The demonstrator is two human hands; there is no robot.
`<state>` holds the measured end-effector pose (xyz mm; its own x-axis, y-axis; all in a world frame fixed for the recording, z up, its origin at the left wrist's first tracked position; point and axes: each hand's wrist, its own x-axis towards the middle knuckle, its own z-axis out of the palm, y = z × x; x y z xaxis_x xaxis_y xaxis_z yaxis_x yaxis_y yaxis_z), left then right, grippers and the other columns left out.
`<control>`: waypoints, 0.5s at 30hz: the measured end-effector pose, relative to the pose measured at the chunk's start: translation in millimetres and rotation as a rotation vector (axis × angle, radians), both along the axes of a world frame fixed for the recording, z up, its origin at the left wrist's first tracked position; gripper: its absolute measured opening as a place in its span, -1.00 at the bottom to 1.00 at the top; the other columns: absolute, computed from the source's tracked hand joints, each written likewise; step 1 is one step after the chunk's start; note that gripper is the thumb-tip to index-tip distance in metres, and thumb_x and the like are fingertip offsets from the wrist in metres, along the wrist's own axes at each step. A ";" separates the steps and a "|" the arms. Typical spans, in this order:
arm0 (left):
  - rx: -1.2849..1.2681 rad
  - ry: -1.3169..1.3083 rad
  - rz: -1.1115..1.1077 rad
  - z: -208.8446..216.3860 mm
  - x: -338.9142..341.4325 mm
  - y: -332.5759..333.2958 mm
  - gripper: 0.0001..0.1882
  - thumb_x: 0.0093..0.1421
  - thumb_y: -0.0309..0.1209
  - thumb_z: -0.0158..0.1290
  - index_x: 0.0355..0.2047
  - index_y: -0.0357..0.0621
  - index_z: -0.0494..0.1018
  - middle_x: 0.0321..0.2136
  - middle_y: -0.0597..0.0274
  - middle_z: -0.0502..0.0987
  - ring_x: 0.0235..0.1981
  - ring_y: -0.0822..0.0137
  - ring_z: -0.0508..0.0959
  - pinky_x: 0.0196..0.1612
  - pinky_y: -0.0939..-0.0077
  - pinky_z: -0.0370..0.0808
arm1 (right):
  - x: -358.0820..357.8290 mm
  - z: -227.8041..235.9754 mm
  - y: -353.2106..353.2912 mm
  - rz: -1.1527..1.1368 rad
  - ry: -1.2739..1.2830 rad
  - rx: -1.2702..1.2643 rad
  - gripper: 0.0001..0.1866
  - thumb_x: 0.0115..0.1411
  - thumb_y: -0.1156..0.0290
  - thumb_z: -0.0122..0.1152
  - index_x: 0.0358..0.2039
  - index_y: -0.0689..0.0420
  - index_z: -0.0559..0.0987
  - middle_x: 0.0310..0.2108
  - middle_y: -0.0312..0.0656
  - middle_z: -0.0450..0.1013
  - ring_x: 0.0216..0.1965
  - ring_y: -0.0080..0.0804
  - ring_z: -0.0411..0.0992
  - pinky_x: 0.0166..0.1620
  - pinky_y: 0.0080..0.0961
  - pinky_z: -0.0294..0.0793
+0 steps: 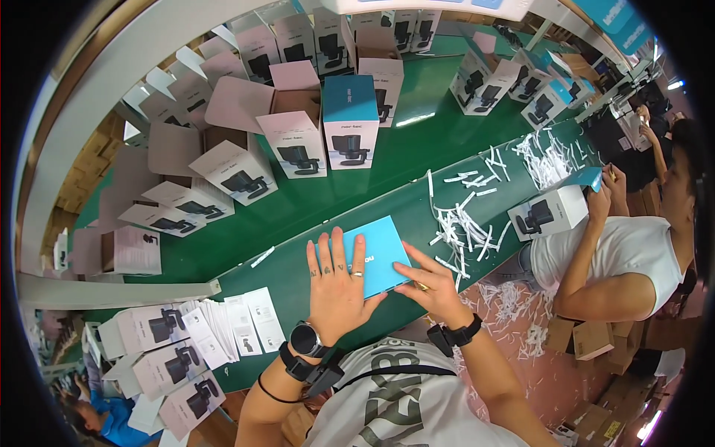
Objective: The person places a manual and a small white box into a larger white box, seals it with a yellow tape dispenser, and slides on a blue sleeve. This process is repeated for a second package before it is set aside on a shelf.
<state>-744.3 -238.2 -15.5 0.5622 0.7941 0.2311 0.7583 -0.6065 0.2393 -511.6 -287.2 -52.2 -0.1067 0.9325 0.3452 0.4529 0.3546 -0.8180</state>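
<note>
A blue rectangular box (385,235) lies in front of me, its blue face up, near the front edge of the green table. My left hand (337,287) rests flat across its left part, fingers stretched and spread. At the box's right edge, my right hand (436,289) has its fingers bent, thumb and fingertips against the edge. A small gold-coloured bit shows between its fingers; I cannot make out what it is. The box's underside and far sides are hidden.
Open white-and-blue boxes (294,145) stand along the green conveyor (313,205). A closed blue-topped box (350,119) stands among them. White paper strips (465,227) litter the table's right. Leaflets (242,324) and flat cartons (175,369) lie left. A co-worker (618,257) handles another box at right.
</note>
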 end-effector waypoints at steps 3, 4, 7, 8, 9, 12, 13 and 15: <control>-0.010 0.018 -0.063 3.5 -8.1 2.8 0.15 0.08 0.17 0.30 0.45 -0.37 0.12 0.36 -0.49 0.13 0.36 -0.47 0.14 0.42 -0.45 -0.02 | -2.5 -8.3 -0.7 -0.016 -0.034 0.013 -0.52 0.08 0.46 0.57 0.06 -0.06 0.74 0.33 -0.03 0.43 -0.20 -0.33 0.70 -0.26 -0.50 0.72; -0.005 0.001 -0.042 0.5 -8.1 3.8 0.14 0.08 0.16 0.30 0.45 -0.35 0.13 0.35 -0.50 0.14 0.35 -0.48 0.16 0.42 -0.44 -0.01 | -2.7 -8.8 0.8 -0.028 -0.053 0.017 -0.52 0.07 0.45 0.57 0.06 -0.07 0.74 0.31 -0.06 0.46 -0.18 -0.31 0.71 -0.24 -0.51 0.73; 0.023 -0.031 -0.014 3.2 -12.1 6.6 0.11 0.09 0.15 0.30 0.46 -0.31 0.15 0.32 -0.52 0.16 0.32 -0.49 0.18 0.42 -0.43 0.00 | -10.8 -13.6 1.5 -0.026 -0.023 0.070 -0.54 0.10 0.50 0.55 0.06 0.00 0.73 0.30 0.02 0.46 -0.14 -0.33 0.70 -0.24 -0.53 0.71; -0.014 -0.041 -0.065 8.8 -18.1 10.0 0.10 0.08 0.15 0.29 0.46 -0.28 0.16 0.31 -0.53 0.16 0.31 -0.50 0.18 0.41 -0.43 0.02 | -9.9 -13.8 3.0 -0.024 -0.012 0.095 -0.54 0.11 0.53 0.54 0.06 0.04 0.73 0.30 0.06 0.46 -0.12 -0.34 0.69 -0.23 -0.54 0.70; -0.054 -0.047 -0.104 13.6 -27.2 10.2 0.10 0.08 0.16 0.29 0.46 -0.25 0.17 0.31 -0.55 0.15 0.30 -0.50 0.19 0.40 -0.42 0.04 | -8.6 -9.0 4.1 -0.026 -0.006 0.105 -0.54 0.11 0.53 0.54 0.06 0.04 0.73 0.30 0.06 0.46 -0.12 -0.34 0.69 -0.23 -0.54 0.70; -0.074 -0.022 -0.142 15.8 -48.3 6.7 0.09 0.06 0.17 0.30 0.46 -0.19 0.19 0.29 -0.56 0.17 0.28 -0.50 0.20 0.39 -0.40 0.07 | -0.7 4.3 4.3 0.055 -0.114 0.008 -0.59 0.12 0.47 0.56 0.02 0.04 0.74 0.31 0.03 0.45 -0.13 -0.33 0.70 -0.22 -0.53 0.72; -0.060 -0.001 -0.140 13.9 -53.2 4.4 0.09 0.05 0.17 0.30 0.46 -0.16 0.20 0.27 -0.55 0.18 0.27 -0.50 0.21 0.38 -0.40 0.09 | -3.1 5.4 5.0 0.053 -0.107 0.016 -0.59 0.12 0.47 0.56 0.02 0.04 0.74 0.31 0.03 0.45 -0.13 -0.33 0.70 -0.22 -0.53 0.72; -0.036 0.029 -0.147 11.3 -53.5 -1.8 0.09 0.04 0.18 0.31 0.46 -0.14 0.21 0.26 -0.54 0.19 0.26 -0.49 0.22 0.38 -0.39 0.10 | -21.9 5.4 4.6 -0.072 -0.015 0.070 -0.58 0.11 0.45 0.57 0.03 0.03 0.74 0.26 0.03 0.49 -0.13 -0.33 0.70 -0.23 -0.52 0.72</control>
